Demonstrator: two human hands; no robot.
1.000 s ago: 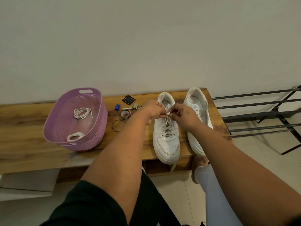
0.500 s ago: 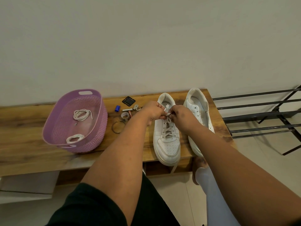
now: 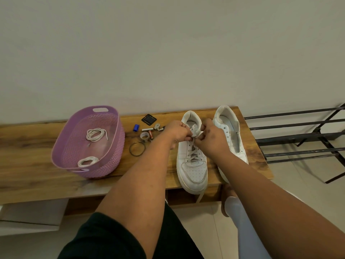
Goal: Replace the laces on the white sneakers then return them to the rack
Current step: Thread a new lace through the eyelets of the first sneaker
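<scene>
Left hand: the left hand [image 3: 176, 132] is reaching over the wooden bench [image 3: 33, 146] and pinching the lace [image 3: 195, 130] at the top of the laced sneaker [image 3: 192, 161], with its fingers curled around the lace end.
Right hand: the right hand [image 3: 211, 139] is meeting the left one over the same shoe, its fingertips pinching the other part of the lace, and the two hands are nearly touching.
Laced sneaker: it is standing upright on the bench with its toe pointing toward the person and slightly overhanging the front edge; the lace is crossing through the eyelets below the hands, and a loose end is hanging down past the toe.
Second sneaker: the second sneaker [image 3: 228, 131] is standing just beside the first, on its right, partly hidden by the right forearm; its visible eyelets are showing no lace.
Basket: a purple basket [image 3: 115, 139] is sitting on the left part of the bench, holding two coiled white laces [image 3: 95, 134].
Small items: a bangle [image 3: 137, 148], a blue cylinder [image 3: 136, 127], a black square piece [image 3: 148, 119] and several small metal parts are lying between the basket and the shoes.
Rack: a black metal rack [image 3: 298, 136] is standing to the right of the bench, apart from both sneakers.
</scene>
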